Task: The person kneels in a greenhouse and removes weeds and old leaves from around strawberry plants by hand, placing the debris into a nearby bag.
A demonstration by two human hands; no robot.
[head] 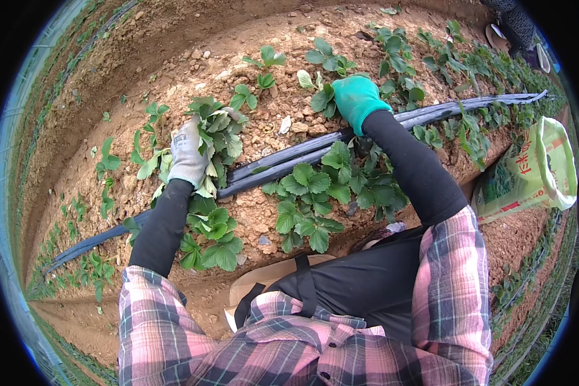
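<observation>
My left hand (188,147), in a pale grey knit glove, grips a bunch of strawberry leaves (222,128) above the soil bed, left of the dark drip tape. Some of the leaves show their pale undersides. My right hand (359,99), in a green glove, is closed at a strawberry plant (323,100) on the far side of the tape. Its fingers are hidden, so what they hold cannot be seen. The black drip tape (289,164) runs in double lines between my hands and under the left-hand bunch. Leafy strawberry plants (313,183) grow on the near side.
A green-and-white woven sack (516,169) with printing stands upright at the right. Another person's shoe (498,37) shows at the upper right. Strawberry plants (108,157) dot the crumbly raised bed (173,67). A furrow (212,301) runs beside my legs.
</observation>
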